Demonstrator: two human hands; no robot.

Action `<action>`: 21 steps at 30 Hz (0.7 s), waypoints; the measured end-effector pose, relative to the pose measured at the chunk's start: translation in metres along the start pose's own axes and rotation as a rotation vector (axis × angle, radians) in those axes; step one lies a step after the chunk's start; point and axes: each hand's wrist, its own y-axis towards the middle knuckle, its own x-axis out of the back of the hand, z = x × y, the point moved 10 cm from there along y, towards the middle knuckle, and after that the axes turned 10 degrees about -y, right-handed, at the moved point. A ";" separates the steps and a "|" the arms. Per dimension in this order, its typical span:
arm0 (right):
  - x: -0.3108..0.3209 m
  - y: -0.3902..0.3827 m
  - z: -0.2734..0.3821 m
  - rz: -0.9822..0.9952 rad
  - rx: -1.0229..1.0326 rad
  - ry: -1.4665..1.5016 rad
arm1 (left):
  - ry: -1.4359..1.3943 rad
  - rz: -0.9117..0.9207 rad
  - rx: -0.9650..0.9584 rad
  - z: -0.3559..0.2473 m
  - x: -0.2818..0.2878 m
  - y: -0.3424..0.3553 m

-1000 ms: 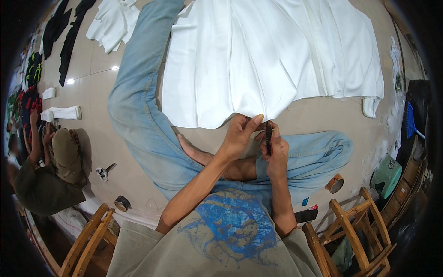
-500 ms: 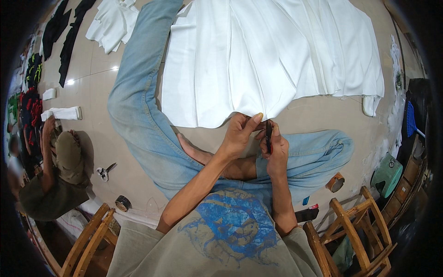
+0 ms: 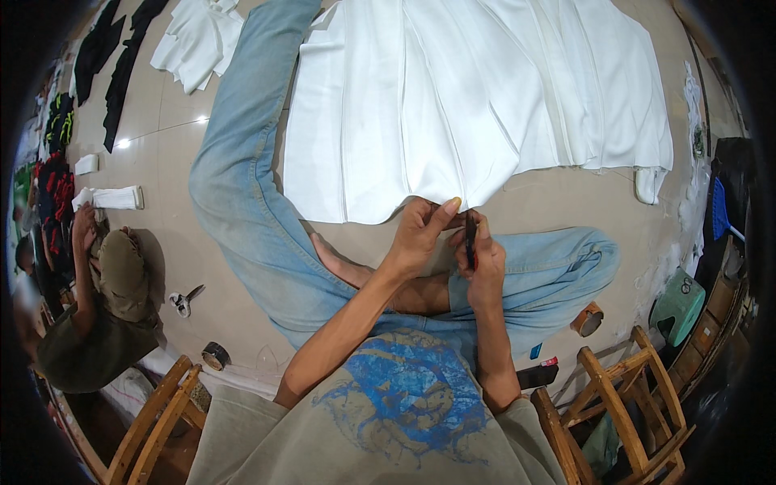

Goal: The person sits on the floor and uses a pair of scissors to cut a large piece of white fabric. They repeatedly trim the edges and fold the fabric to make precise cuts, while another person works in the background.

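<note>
A large spread of white pleated fabric (image 3: 420, 97) lies on the floor before me, between my outstretched left leg and my bent right leg. My left hand (image 3: 420, 234) pinches its lower hem between thumb and fingers. Just to the right, my right hand (image 3: 483, 263) grips a small black cutting tool (image 3: 470, 238) with a bit of red on it, held upright beside the hem. The tool's exact type is hard to make out.
A co-worker (image 3: 105, 299) sits at the left, a hand at white folded strips (image 3: 117, 198). Scissors (image 3: 182, 303), tape rolls (image 3: 214, 356) and dark garment pieces (image 3: 113, 73) lie on the floor. Wooden stools (image 3: 630, 404) flank me; a green stool (image 3: 675, 307) stands right.
My hands and the fabric are nearly still. The co-worker's arms have lowered from the dark garments toward the white folded strips.
</note>
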 end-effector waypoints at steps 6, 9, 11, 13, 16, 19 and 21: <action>-0.002 0.001 -0.003 0.064 0.006 0.007 | -0.022 0.014 0.005 0.001 -0.002 0.000; -0.001 0.002 -0.003 0.057 0.015 0.009 | -0.002 0.025 0.016 0.002 -0.001 -0.001; -0.001 0.002 -0.002 0.060 0.012 0.005 | -0.018 0.025 0.015 0.004 0.000 0.000; -0.001 0.002 -0.002 0.057 0.012 -0.002 | -0.017 0.024 0.016 0.004 -0.001 0.000; -0.001 0.002 -0.001 0.042 0.015 -0.011 | -0.017 0.018 0.013 0.002 -0.002 0.000; -0.001 0.002 0.000 0.030 0.015 -0.013 | -0.013 0.032 0.016 0.003 -0.002 0.000; 0.000 0.003 -0.002 0.040 0.015 -0.024 | -0.020 0.030 0.016 0.006 0.000 0.001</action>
